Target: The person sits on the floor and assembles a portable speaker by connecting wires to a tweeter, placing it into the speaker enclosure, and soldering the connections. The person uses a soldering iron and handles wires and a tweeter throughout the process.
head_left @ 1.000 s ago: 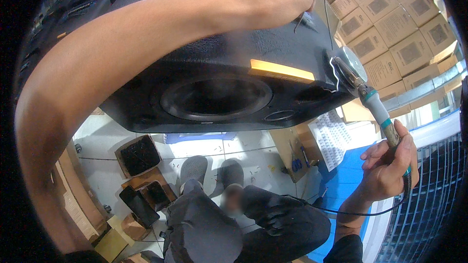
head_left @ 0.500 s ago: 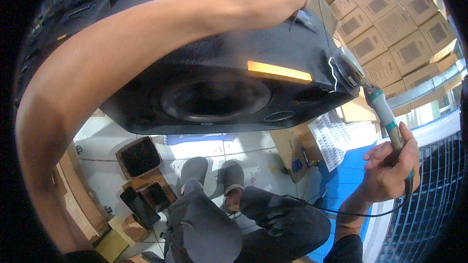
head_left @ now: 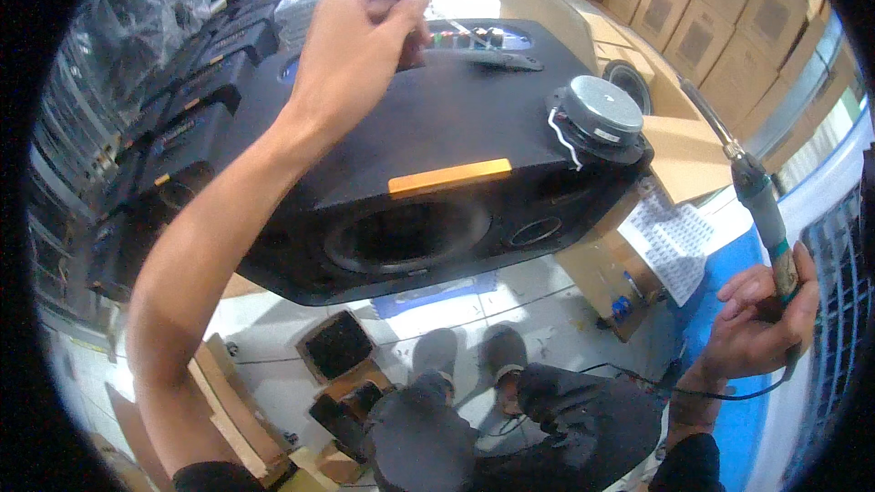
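My right hand grips a soldering iron by its handle, the metal tip pointing up and away over the right side. My left hand is closed, fingers pinched, above the far part of a black speaker cabinet. What it pinches is too blurred to make out. Close to that hand a circuit board with small parts shows at the cabinet's far edge, beside a flat dark strip. A round speaker driver with a white wire lies magnet up on the cabinet's right corner.
An orange-yellow bar lies along the cabinet's near edge. More black cabinets stand in a row at the left. Stacked cartons fill the far right. A printed sheet and blue surface are at the right; boxes sit on the floor.
My left hand has moved left, away from the driver, to the cabinet's far part. The iron's tip has left the driver and is now off to its right. The view has shifted.
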Demonstrator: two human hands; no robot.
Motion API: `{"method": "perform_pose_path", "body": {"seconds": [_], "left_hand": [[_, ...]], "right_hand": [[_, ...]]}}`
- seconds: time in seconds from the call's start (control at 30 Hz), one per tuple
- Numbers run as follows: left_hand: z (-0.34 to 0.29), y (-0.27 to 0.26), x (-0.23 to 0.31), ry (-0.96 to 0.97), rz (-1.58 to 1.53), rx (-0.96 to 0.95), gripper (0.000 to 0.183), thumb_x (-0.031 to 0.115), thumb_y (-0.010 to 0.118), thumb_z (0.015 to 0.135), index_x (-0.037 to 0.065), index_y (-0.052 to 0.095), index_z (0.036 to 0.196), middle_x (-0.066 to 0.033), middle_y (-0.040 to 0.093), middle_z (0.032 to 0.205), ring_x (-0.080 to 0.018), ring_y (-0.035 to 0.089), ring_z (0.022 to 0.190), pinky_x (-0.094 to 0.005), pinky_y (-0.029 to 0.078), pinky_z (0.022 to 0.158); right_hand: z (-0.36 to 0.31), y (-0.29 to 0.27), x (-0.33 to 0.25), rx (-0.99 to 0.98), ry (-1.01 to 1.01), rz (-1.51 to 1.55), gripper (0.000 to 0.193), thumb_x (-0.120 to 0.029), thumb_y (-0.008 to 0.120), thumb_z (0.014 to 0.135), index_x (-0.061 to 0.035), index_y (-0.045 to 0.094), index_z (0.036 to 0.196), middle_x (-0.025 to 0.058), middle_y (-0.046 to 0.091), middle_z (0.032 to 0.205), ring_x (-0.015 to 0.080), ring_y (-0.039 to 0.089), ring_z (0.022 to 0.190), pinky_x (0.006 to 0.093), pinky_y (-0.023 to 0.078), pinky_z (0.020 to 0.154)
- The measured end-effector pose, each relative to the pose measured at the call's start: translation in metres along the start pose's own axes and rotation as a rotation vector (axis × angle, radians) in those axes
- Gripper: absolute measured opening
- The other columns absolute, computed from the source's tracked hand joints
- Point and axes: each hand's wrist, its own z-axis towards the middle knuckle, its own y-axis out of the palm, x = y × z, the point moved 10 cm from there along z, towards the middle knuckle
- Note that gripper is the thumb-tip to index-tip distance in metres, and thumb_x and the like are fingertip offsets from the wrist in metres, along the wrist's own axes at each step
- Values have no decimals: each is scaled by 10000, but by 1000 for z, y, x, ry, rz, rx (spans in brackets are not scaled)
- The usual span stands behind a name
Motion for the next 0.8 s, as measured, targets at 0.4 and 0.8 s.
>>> {"method": "perform_pose_path", "body": {"seconds": [0.4,0.8], "left_hand": [[2,-12,-8,-123,-36,72,266,206,630,1018,-50,630,1092,-43,622,744,-113,582,652,-252,476,634],[-1,-18,-27,-244,-119,80,241,211,592,1037,-26,618,1066,-89,654,848,-164,629,726,-298,523,707]], "right_hand": [[-54,-110,135,250,328,195,531,-388,433,1068,104,587,1197,71,473,545,129,385,376,266,370,386],[-134,-110,215,38,655,37,413,-302,519,1043,66,668,1157,78,580,683,128,511,489,256,383,418]]}}
